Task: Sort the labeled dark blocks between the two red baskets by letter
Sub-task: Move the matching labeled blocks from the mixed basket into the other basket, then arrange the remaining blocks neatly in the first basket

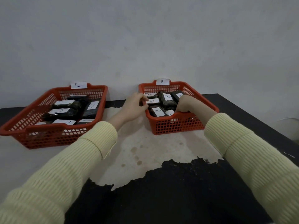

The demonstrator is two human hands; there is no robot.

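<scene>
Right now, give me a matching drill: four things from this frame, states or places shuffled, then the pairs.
1. basket tagged C
2. basket tagged B
3. left hand
4. right hand

a. fingers on a B-labelled block at the basket's left wall
b. reaches into the basket's near right part
c. sits left, no hands in it
d. sits right, both hands in it

Pairs: 1-c, 2-d, 3-a, 4-b

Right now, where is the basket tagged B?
In the head view, the basket tagged B sits right of centre against the wall, right of the C basket, with the left hand and right hand reaching into it.
</scene>
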